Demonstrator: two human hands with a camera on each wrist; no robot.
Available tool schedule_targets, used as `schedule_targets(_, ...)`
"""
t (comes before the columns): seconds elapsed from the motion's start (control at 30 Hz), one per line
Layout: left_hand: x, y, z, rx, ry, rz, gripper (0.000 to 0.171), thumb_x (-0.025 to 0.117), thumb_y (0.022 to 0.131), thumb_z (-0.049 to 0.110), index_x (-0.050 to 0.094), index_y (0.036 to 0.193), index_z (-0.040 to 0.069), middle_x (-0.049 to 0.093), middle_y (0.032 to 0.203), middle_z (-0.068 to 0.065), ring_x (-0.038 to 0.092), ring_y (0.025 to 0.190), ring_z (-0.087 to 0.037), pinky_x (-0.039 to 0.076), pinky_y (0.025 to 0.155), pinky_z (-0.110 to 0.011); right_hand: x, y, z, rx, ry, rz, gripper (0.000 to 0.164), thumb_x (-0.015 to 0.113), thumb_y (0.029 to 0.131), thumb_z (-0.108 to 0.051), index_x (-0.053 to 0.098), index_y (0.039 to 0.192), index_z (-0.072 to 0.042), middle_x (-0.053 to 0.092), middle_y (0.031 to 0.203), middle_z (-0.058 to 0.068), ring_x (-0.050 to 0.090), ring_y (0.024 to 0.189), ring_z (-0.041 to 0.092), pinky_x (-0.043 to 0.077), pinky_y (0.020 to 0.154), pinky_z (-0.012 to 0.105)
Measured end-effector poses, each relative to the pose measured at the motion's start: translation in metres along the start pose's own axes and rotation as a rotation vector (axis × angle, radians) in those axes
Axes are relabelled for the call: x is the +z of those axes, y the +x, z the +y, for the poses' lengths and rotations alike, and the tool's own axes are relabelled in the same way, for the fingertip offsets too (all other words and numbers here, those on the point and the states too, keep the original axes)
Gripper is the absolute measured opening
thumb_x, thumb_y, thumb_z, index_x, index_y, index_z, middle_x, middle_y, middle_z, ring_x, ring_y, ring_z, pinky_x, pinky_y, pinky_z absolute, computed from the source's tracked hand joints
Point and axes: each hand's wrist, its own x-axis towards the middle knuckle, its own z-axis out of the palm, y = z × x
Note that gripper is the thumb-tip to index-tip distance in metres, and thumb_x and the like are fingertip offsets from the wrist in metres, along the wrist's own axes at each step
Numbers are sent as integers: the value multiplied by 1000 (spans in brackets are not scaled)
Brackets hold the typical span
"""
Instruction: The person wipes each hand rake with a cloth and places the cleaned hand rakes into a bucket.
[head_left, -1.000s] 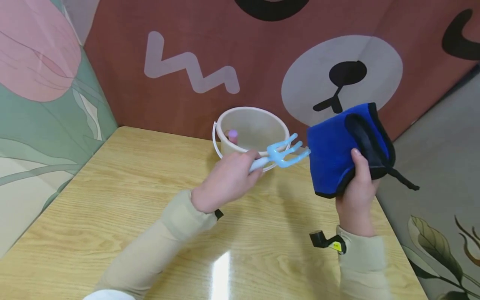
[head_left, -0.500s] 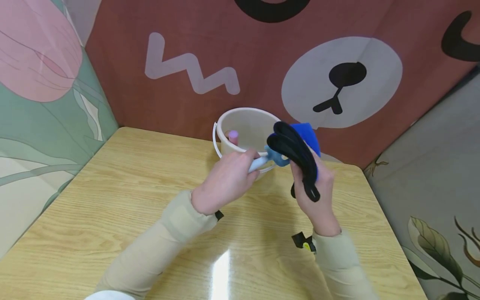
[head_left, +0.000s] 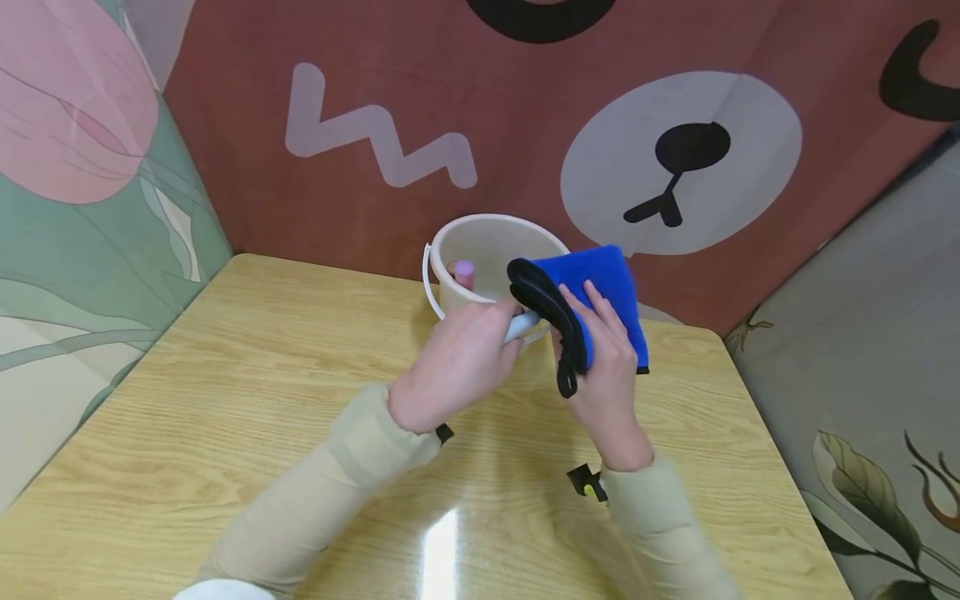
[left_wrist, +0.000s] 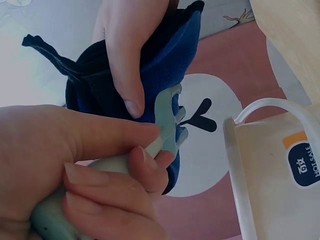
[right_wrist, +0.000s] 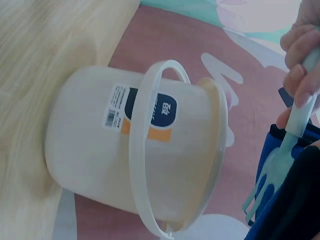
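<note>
My left hand [head_left: 457, 362] grips a light blue toy garden fork [left_wrist: 165, 112] by its pale handle, above the table. My right hand [head_left: 609, 392] holds a blue cloth [head_left: 611, 275] with black trim and a dangling black loop. In the head view the cloth hides the fork's tines. The left wrist view has the tines lying against the cloth, with my right thumb pressing on it beside them. Just behind both hands stands a cream bucket [right_wrist: 90, 160] with a white handle.
Inside the bucket rests a pink-purple item [head_left: 463, 273], partly hidden. The bucket stands on the wooden table [head_left: 300, 350] near its back edge. A brown printed backdrop [head_left: 360, 50] hangs behind, and patterned panels close off both sides.
The right hand has brought the cloth leftward onto the fork's tines and folded it over them, its fingers now spread on the cloth. The left hand has stayed nearly still.
</note>
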Motion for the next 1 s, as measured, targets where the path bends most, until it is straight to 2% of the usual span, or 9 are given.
schedule_targets(0.2, 2, 1, -4, -30, 19, -25, 5, 62, 92, 7, 62, 87, 8, 49, 65, 0, 53, 58, -20, 48, 52, -37, 5, -5, -4, -10, 39, -7, 37, 67, 96, -9, 69, 131, 1, 73, 125, 20, 57, 135, 34, 40, 113, 59)
schedule_targets(0.4, 7, 2, -10, -44, 17, -24, 5, 63, 89, 6, 62, 85, 8, 50, 63, -1, 53, 56, -20, 46, 49, -36, 5, -6, -8, -5, 73, -21, 27, 68, 94, -6, 71, 118, 7, 74, 119, 24, 62, 127, 37, 46, 108, 58)
schedule_targets(0.6, 9, 5, -12, -67, 6, -28, 10, 63, 87, 5, 59, 80, 11, 46, 61, 1, 50, 55, -19, 42, 48, -34, 3, -7, -12, -4, 116, -25, 37, 67, 94, -2, 67, 130, 8, 71, 127, 25, 67, 119, 36, 53, 98, 56)
schedule_targets(0.77, 9, 5, -12, -63, 15, -20, 11, 62, 88, 6, 59, 79, 11, 47, 62, 1, 53, 56, -19, 45, 49, -36, 4, -7, -11, -22, 148, -40, 36, 67, 94, -1, 66, 129, 8, 71, 127, 24, 63, 127, 34, 48, 107, 54)
schedule_targets(0.87, 10, 5, -11, -59, 29, -6, 11, 62, 89, 6, 59, 80, 9, 48, 63, -1, 54, 57, -21, 48, 50, -39, 6, -6, -6, -49, 119, -58, 34, 67, 94, -4, 68, 127, 7, 71, 126, 24, 59, 132, 34, 43, 112, 54)
schedule_targets(1.0, 8, 5, -11, -62, 41, -2, 9, 62, 91, 6, 59, 83, 8, 50, 63, -2, 54, 58, -22, 49, 51, -39, 8, -1, 1, -83, 61, -68, 31, 67, 95, -5, 68, 123, 7, 72, 123, 25, 58, 131, 37, 43, 110, 58)
